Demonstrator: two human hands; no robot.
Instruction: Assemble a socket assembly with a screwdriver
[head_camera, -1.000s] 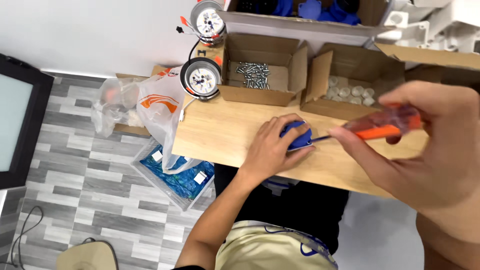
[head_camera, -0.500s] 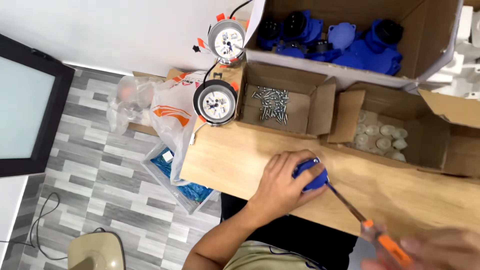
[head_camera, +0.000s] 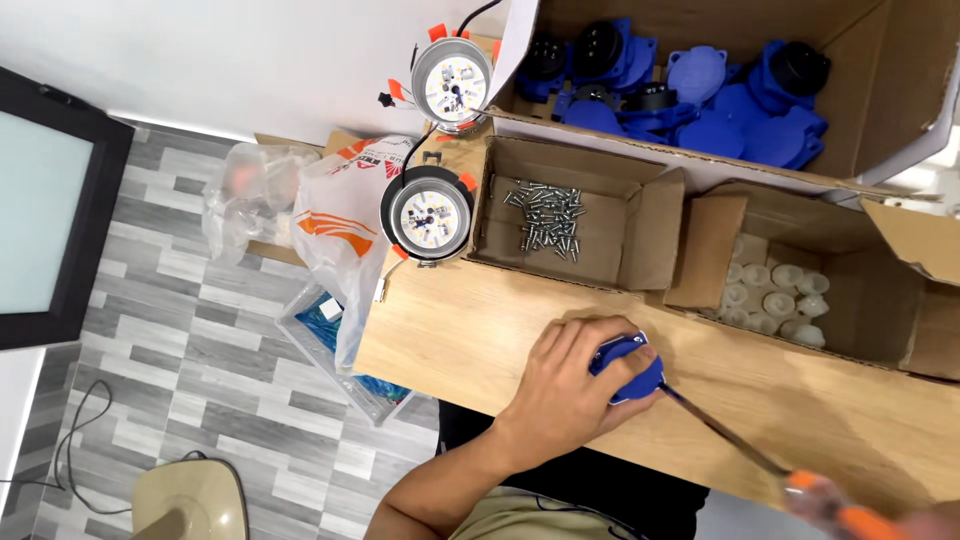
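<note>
A left hand (head_camera: 560, 385) presses a small blue plastic socket part (head_camera: 628, 368) onto the light wooden worktop (head_camera: 470, 330) while a screwdriver with an orange handle (head_camera: 790, 478) meets it from the right.

The left fingers are curled over the blue part, grasping it against the worktop near its front edge. The screwdriver's thin metal shaft runs up from the lower right, its tip touching the part's right side. The right hand (head_camera: 925, 525) is only a blur at the frame's bottom right corner, so I cannot tell how its fingers lie around the handle. Just behind stands an open cardboard box of silver screws (head_camera: 545, 215), beside it a cardboard box of small white plastic caps (head_camera: 775, 290), and further back a large carton of blue socket parts (head_camera: 700, 90). Two round metal lamp fittings (head_camera: 432, 215) sit at the worktop's left end.
</note>
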